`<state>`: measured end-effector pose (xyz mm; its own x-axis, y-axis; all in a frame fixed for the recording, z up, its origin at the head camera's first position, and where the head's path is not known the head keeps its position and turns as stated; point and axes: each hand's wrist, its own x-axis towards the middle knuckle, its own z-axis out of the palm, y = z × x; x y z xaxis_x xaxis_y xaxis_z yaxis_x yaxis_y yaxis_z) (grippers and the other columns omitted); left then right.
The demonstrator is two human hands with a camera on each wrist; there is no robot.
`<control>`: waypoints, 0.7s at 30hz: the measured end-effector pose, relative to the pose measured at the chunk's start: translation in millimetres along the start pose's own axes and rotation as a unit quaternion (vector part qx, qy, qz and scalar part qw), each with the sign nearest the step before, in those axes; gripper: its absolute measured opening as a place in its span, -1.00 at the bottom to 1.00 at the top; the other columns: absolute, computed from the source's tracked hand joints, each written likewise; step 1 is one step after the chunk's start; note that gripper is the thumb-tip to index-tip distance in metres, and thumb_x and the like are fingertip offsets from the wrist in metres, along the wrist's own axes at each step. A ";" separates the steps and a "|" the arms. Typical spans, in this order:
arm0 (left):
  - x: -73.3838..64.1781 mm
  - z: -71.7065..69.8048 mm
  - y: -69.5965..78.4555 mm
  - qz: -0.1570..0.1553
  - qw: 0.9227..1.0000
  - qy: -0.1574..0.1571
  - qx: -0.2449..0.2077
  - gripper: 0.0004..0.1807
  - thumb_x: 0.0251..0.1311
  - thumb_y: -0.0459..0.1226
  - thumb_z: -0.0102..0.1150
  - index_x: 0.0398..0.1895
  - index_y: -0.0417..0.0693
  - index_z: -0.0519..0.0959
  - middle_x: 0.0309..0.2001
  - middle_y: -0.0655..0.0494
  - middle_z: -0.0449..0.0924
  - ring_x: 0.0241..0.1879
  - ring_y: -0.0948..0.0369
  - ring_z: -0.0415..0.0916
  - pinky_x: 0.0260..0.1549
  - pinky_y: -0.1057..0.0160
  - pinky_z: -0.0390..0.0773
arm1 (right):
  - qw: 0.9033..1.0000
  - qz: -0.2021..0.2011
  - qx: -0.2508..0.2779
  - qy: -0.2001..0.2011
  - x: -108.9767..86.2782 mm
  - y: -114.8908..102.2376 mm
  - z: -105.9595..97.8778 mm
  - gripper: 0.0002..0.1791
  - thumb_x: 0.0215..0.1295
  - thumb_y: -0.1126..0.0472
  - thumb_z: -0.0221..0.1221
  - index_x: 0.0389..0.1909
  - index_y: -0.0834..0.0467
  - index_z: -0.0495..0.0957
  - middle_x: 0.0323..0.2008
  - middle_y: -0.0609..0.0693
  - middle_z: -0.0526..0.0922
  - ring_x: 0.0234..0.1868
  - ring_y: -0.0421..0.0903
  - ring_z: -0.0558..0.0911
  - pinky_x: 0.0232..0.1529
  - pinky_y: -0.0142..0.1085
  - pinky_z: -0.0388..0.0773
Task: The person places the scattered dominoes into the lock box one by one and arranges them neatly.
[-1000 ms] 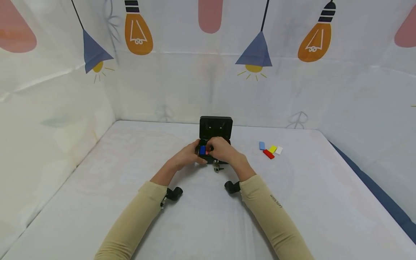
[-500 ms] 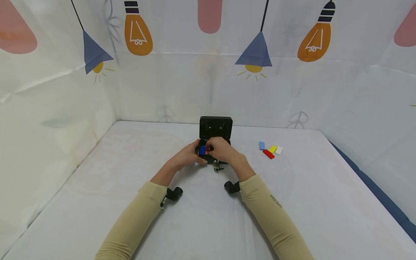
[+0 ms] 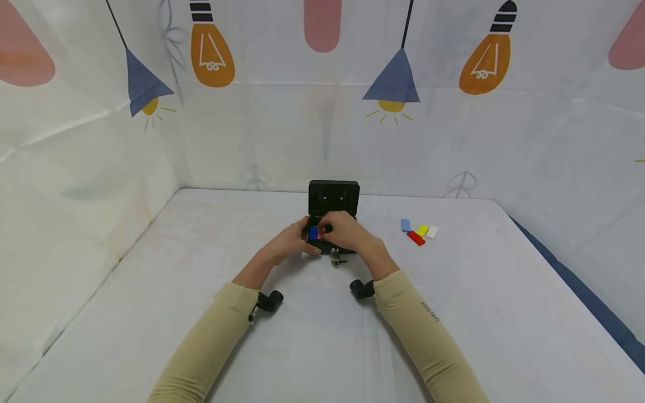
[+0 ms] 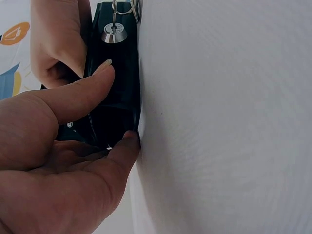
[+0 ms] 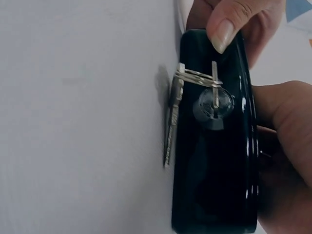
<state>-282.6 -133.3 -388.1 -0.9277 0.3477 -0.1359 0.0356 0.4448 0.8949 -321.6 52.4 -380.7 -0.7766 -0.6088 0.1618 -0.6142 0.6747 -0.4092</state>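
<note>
A small black metal lockbox (image 3: 334,197) stands with its lid raised at the back middle of the table. My left hand (image 3: 292,242) grips the box's left end, thumb on the front wall and fingers underneath and behind, as the left wrist view shows. Inside the box, a blue block (image 3: 313,233) shows at the left. My right hand (image 3: 345,231) reaches into the box with bent fingers, its fingertips beside a small reddish patch next to the blue block. Whether they pinch it is hidden. A key (image 5: 215,87) sits in the front lock (image 5: 214,109), with a second key (image 5: 172,122) hanging from its ring.
To the right of the box lie a light blue piece (image 3: 406,225), a red piece (image 3: 416,238), a yellow piece (image 3: 422,230) and a white piece (image 3: 431,232). White cloth (image 3: 322,347) covers the table. A printed curtain (image 3: 282,123) hangs behind it.
Both hands keep nearly the same place at the box. The head view has shifted very slightly; the box and the loose pieces stay where they were.
</note>
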 end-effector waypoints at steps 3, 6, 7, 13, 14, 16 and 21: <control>0.4 0.1 -0.4 -0.007 1.000 0.004 -0.001 0.00 0.11 -0.35 0.39 0.57 -0.04 0.02 0.45 -0.07 0.27 0.37 0.03 0.24 0.42 -0.10 0.19 | 1.000 0.008 0.007 0.003 -1.2 2.4 -4.1 -0.74 0.25 0.26 0.30 -0.06 0.22 0.71 -0.04 0.07 0.72 0.06 0.01 0.62 0.14 -0.09 0.57; 1.3 0.0 -1.8 -0.009 1.000 0.003 -0.007 0.03 0.11 -0.35 0.39 0.59 -0.05 -0.02 0.47 -0.08 0.25 0.39 0.02 0.21 0.43 -0.12 0.16 | 1.000 0.024 0.015 0.001 -3.2 4.0 -8.4 -0.71 0.25 0.25 0.30 -0.02 0.22 0.69 0.01 0.09 0.70 0.12 0.03 0.60 0.20 -0.07 0.54; 1.8 0.1 -2.3 -0.008 1.000 0.002 -0.009 0.04 0.11 -0.35 0.39 0.59 -0.05 -0.03 0.47 -0.08 0.24 0.40 0.02 0.20 0.43 -0.13 0.15 | 0.999 0.027 0.019 0.001 -3.8 4.9 -9.4 -0.70 0.25 0.25 0.30 -0.01 0.21 0.69 0.03 0.09 0.70 0.14 0.03 0.59 0.22 -0.06 0.53; 1.2 1.5 -1.1 -0.004 1.000 0.003 -0.015 0.01 0.10 -0.38 0.39 0.57 -0.04 0.02 0.41 -0.07 0.34 0.36 0.03 0.27 0.42 -0.11 0.18 | 0.999 0.043 0.032 0.008 -7.8 7.2 -19.7 -0.68 0.26 0.23 0.29 0.03 0.20 0.66 0.07 0.09 0.68 0.15 0.03 0.58 0.24 -0.05 0.51; 0.7 1.6 -0.7 -0.007 1.000 0.005 -0.014 0.02 0.09 -0.38 0.39 0.58 -0.04 0.01 0.41 -0.05 0.34 0.36 0.04 0.27 0.43 -0.10 0.19 | 0.998 0.046 0.032 0.009 -8.4 7.5 -21.9 -0.67 0.26 0.23 0.29 0.04 0.20 0.66 0.07 0.09 0.68 0.16 0.03 0.58 0.25 -0.05 0.51; 1.0 1.6 -0.8 -0.008 1.000 0.006 -0.011 0.03 0.09 -0.38 0.39 0.58 -0.03 0.00 0.41 -0.04 0.35 0.36 0.05 0.27 0.43 -0.10 0.19 | 0.998 0.054 0.034 0.012 -9.4 9.2 -26.0 -0.67 0.27 0.23 0.29 0.05 0.20 0.65 0.09 0.09 0.67 0.16 0.04 0.58 0.25 -0.04 0.51; 2.6 1.5 -2.1 -0.009 1.000 0.008 -0.005 0.01 0.10 -0.38 0.39 0.57 -0.02 0.02 0.40 -0.05 0.35 0.34 0.04 0.27 0.43 -0.11 0.18 | 0.996 0.077 0.038 0.015 -13.5 14.2 -35.0 -0.65 0.28 0.23 0.26 0.08 0.20 0.64 0.12 0.11 0.65 0.19 0.07 0.56 0.26 -0.01 0.50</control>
<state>-284.5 -132.1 -391.0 -0.9338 0.3268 -0.1455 0.0153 0.4428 0.8965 -324.7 84.8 -357.3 -0.8653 -0.4872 0.1178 -0.4760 0.7252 -0.4975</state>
